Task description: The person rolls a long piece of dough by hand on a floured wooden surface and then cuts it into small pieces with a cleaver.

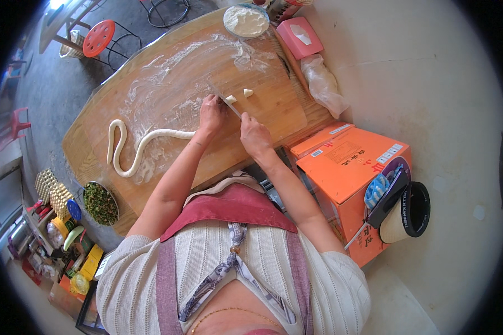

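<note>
A long rope of white dough (163, 133) winds in an S over the floured wooden board (176, 90). Its right end passes under my left hand (213, 114), whose fingers hold it beside the blade. My right hand (255, 135) grips the handle of a knife (230, 106); the handle is hidden in the fist. The thin blade slants up and left, just past my left fingertips. Directly right of the blade lies one short dough piece (231, 99). A second cut piece (248, 92) rests slightly farther right, apart from it.
A bowl of flour (245, 21) stands at the far edge, near a pink tissue box (300, 37) and a plastic bag (323, 86). Chopped green filling (100, 203) fills a bowl at left. Orange cartons (348, 155) stand right of the table, by the wall.
</note>
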Action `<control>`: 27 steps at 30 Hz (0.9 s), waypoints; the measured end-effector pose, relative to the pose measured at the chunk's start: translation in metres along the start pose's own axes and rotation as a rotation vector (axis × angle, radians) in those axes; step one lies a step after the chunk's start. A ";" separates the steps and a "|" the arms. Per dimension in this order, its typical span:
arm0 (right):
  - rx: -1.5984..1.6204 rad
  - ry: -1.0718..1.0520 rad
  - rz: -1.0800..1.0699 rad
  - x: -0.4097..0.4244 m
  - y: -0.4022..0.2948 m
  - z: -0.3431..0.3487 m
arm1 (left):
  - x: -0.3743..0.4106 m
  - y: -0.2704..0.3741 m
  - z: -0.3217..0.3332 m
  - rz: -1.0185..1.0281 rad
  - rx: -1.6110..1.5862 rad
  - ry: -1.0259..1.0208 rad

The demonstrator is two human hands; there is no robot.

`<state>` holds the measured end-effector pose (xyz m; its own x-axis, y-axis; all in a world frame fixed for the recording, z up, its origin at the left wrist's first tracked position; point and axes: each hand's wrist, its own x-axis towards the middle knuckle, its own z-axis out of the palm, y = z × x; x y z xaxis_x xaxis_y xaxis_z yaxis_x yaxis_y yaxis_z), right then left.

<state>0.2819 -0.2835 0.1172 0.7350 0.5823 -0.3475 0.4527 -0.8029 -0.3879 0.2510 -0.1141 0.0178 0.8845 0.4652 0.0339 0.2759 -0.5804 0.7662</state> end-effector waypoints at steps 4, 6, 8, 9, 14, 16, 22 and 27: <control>-0.020 -0.031 0.020 0.005 -0.002 0.001 | 0.000 -0.001 0.001 0.001 -0.002 0.003; -0.006 0.000 0.023 0.008 0.001 0.011 | -0.001 0.001 -0.001 -0.027 0.001 -0.013; 0.005 0.024 0.021 0.013 0.006 0.025 | -0.001 0.005 -0.003 -0.034 0.008 -0.016; 0.009 0.033 0.013 0.018 0.009 0.031 | 0.000 0.004 -0.003 -0.029 0.015 -0.006; 0.200 0.088 0.021 0.038 0.031 0.043 | -0.009 0.001 -0.007 -0.003 0.030 0.033; 0.296 0.196 -0.015 0.033 0.033 0.033 | -0.012 -0.001 -0.011 -0.121 0.017 -0.038; 0.154 0.052 0.014 -0.014 0.000 0.010 | -0.020 0.005 -0.009 -0.014 0.014 0.009; 0.065 0.063 0.025 -0.014 0.003 0.030 | -0.023 0.011 -0.010 0.014 0.029 -0.008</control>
<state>0.2580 -0.2901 0.0954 0.7768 0.5514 -0.3041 0.4018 -0.8059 -0.4350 0.2302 -0.1242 0.0319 0.8912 0.4519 0.0394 0.2742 -0.6058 0.7468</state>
